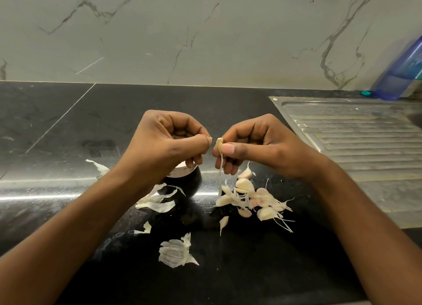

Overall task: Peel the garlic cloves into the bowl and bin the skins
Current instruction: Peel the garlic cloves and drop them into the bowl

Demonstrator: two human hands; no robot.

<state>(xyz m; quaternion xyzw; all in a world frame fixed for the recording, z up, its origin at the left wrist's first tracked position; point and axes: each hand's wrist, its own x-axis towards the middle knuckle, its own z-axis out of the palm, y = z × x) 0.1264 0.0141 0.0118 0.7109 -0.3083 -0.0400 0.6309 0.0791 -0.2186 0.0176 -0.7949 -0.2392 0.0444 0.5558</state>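
My right hand (255, 144) pinches the small pale garlic clove (219, 143) upright, its peel strip (220, 176) dangling. My left hand (164, 144), fingers pinching a papery skin scrap (211, 138), sits just left, over the dark round bowl (196, 181).

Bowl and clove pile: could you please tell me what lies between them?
Head view: the counter between bowl and pile is bare; only a skin strip hanging from the clove in the right hand crosses in front.

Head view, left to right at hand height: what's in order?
Loose papery garlic skin → left hand pinching a tiny skin scrap → pale garlic clove pinched in right hand → ribbed steel sink drainboard → blue translucent plastic container.
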